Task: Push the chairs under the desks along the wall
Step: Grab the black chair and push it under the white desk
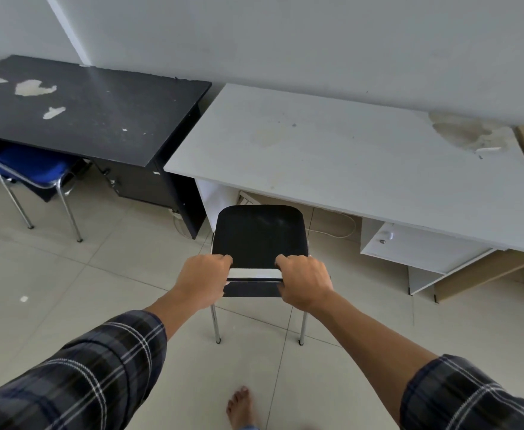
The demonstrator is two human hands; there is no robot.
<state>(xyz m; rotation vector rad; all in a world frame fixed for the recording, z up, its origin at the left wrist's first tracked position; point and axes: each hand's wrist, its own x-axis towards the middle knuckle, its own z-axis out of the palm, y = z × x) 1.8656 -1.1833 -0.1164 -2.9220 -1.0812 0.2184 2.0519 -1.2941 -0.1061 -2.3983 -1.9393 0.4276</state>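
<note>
Head view: my left hand (203, 282) and right hand (304, 282) grip the black chair (259, 234) by its back. This lets me steer it under the white worktop (347, 156).

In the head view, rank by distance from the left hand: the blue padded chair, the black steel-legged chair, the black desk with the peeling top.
1. Black steel-legged chair: its backrest gripped by the left hand.
2. Black desk with the peeling top: ahead, leftward.
3. Blue padded chair: far left, partly under that desk.
</note>
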